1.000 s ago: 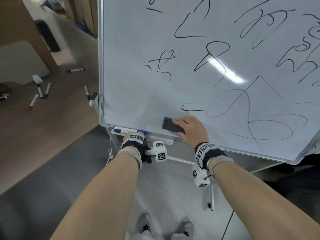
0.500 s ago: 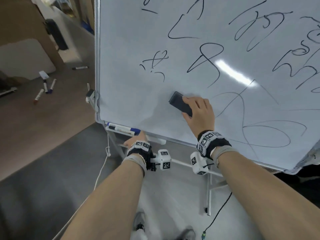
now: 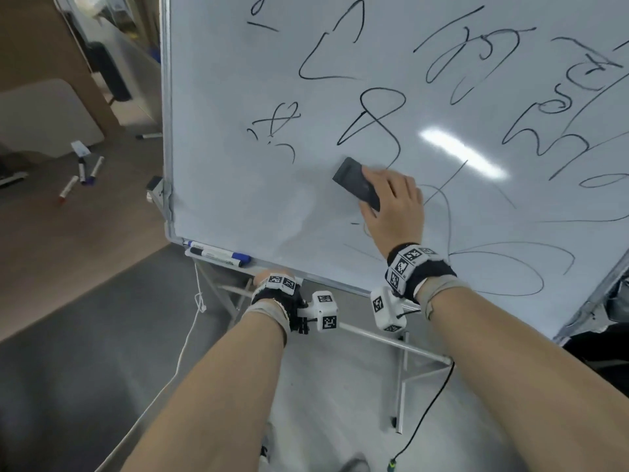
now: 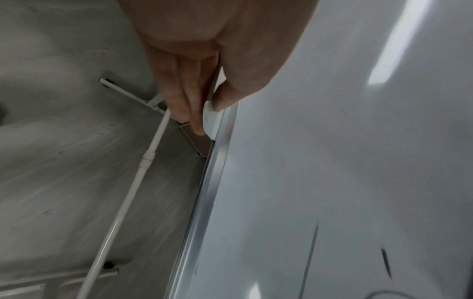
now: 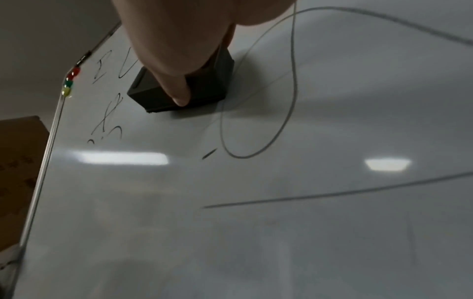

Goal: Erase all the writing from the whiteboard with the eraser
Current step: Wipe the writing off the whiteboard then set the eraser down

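1. Whiteboard (image 3: 238, 199): it stands tilted on its stand. Black scribbles cover its upper and right parts, while the lower left part near the bottom edge is wiped, with a faint grey haze.
2. Eraser (image 3: 355, 183): a dark block lying flat against the board just under the looped figure in the middle. You hold it at its lower right end.
3. Right hand (image 3: 394, 206): your fingers (image 5: 179, 89) are curled over the eraser's back and grip it, the thumb on its near side. Keep the felt face flat, and press evenly so no corner lifts.
4. Left hand (image 3: 269, 277): it pinches the board's bottom edge, thumb in front and fingers (image 4: 184, 97) behind the frame. Keep that brace, since the stand looks light and likely sways under a push.
5. Strokes: work in overlapping passes from the wiped corner up and towards the right edge. A short dash (image 5: 210, 153) and thin loops beside the eraser still need a second pass.
6. Markers (image 3: 221, 255): they lie on the tray at the bottom left corner. Stop your downstrokes short of them.
7. Progress: judged early, as most of the writing remains.
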